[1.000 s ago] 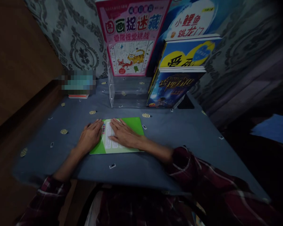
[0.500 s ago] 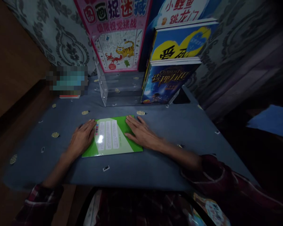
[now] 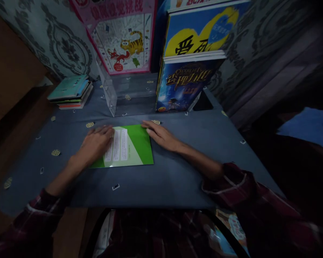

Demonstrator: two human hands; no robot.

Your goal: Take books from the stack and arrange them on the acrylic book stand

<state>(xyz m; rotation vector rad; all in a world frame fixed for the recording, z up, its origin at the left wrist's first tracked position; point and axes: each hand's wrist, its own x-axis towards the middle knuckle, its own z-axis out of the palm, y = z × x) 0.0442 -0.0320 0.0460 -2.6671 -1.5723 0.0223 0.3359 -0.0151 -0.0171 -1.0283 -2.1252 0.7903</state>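
Note:
A green book [image 3: 138, 145] with white text panels lies closed and flat on the patterned tablecloth. My left hand [image 3: 95, 143] rests palm down over its left part, the fingers stretched across the cover and hiding some of the text. At the far right corner is my right hand [image 3: 163, 137]; its fingers are extended, with the tips touching or just above the book's edge and the thumb a little apart. Neither hand is wrapped around anything.
Behind the green book stands a clear acrylic rack [image 3: 110, 95]. It holds a pink picture book [image 3: 118, 39], a blue-and-yellow book [image 3: 174, 34] and a dark blue book [image 3: 181, 84]. A stack of thin books [image 3: 71, 89] lies at the back left. A dark flat object [image 3: 203, 101] sits behind the rack's right end.
My left hand has slid inward over more of the cover. My right hand has drawn back from the cover to its far right corner. The head view has shifted slightly.

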